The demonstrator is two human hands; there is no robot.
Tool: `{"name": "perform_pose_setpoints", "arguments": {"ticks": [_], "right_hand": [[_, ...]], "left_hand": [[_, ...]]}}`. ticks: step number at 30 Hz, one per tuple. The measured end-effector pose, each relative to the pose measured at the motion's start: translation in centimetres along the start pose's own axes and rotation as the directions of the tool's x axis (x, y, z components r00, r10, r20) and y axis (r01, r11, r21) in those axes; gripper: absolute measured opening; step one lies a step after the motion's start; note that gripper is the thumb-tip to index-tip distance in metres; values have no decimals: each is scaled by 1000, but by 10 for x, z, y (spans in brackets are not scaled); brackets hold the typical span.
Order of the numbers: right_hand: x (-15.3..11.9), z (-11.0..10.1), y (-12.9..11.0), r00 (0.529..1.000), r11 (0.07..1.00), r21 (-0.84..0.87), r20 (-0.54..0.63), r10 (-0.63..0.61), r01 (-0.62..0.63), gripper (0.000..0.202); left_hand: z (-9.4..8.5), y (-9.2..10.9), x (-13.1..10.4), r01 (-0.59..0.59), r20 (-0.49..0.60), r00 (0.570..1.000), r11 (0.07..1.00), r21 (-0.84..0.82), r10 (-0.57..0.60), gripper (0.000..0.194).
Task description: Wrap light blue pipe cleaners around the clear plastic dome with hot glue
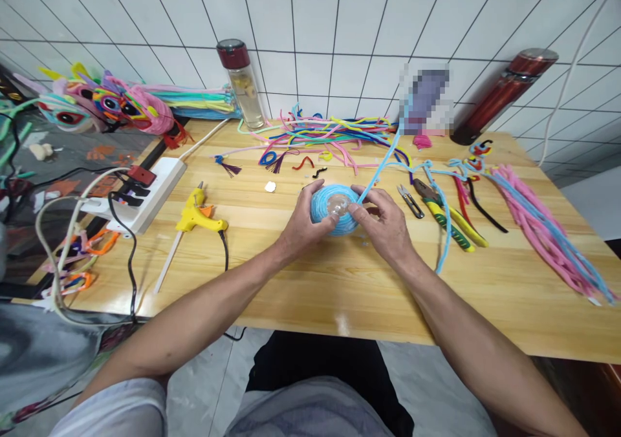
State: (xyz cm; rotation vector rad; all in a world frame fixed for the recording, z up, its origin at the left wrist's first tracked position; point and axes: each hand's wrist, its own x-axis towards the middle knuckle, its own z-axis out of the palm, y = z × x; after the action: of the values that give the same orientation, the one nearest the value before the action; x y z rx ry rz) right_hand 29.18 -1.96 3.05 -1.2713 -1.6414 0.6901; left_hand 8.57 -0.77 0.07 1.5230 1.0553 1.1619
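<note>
A round form wound with light blue pipe cleaner (321, 208) is held just above the wooden table, with a clear, glossy patch in its middle. My left hand (313, 217) wraps around its left side, the thumb lying near the clear patch. At the right edge, my right hand (385, 220) pinches the loose blue pipe cleaner (383, 163) against the form. This strand rises from the fingers to the upper right. What the form is under the winding is hidden.
Left of my hands lie a yellow hot glue gun (196, 211) and a white power strip (158, 194). Snips (410, 202) and pliers (449, 220) are to the right, near pink pipe cleaners (538, 230). A glass bottle (245, 91) and a red flask (504, 97) stand behind.
</note>
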Motion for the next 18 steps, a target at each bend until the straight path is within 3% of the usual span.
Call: {"name": "perform_pose_setpoints", "arguments": {"ticks": [9, 18], "right_hand": [[-1, 0, -4, 1000, 1000, -26, -18, 13, -13, 49], [-1, 0, -4, 999, 998, -50, -27, 22, -23, 49]], "left_hand": [[3, 2, -3, 9, -19, 1000, 998, -69, -11, 71], [5, 9, -4, 62, 34, 998, 996, -70, -60, 84]]}}
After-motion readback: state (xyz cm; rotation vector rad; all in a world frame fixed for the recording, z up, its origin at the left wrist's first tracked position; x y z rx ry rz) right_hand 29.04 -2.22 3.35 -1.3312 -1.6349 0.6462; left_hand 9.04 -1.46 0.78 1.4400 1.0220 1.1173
